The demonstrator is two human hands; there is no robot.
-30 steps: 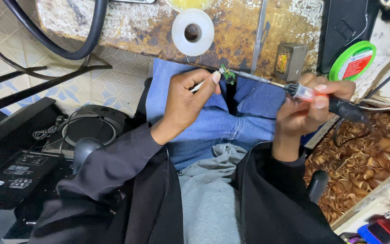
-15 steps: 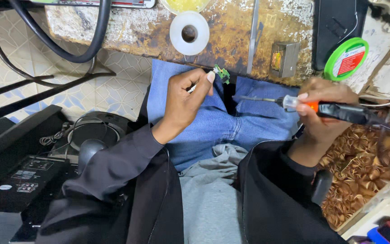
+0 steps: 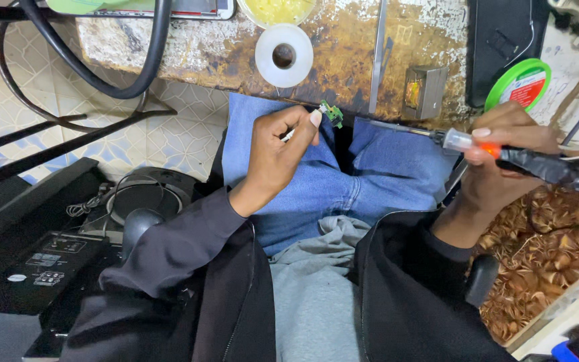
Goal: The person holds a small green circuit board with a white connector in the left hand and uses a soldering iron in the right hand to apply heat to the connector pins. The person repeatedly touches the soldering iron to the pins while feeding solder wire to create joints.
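Down over the lap, the left hand (image 3: 277, 155) pinches a small green circuit board (image 3: 333, 113) between thumb and fingertips, closed on it just at the near edge of the worn wooden workbench (image 3: 343, 40). A thin pale stick (possibly solder wire; too small to tell) also shows in that grip. To the right, the right hand (image 3: 500, 164) is wrapped tight around a soldering iron (image 3: 504, 149), its handle bound in black tape with an orange band, the metal tip pointing left toward the board but apart from it. Both hands hover above blue jeans (image 3: 370, 181).

On the bench, far of the left hand, lies a white tape roll (image 3: 284, 55), with a yellowish dish (image 3: 277, 10) beyond it. A small transformer block (image 3: 423, 92) sits near the iron's tip, and a green round reel (image 3: 521, 84) lies farther right. A thick black cable (image 3: 135, 74) loops at far left, and a black electronic unit (image 3: 41, 265) rests on the floor at near left.
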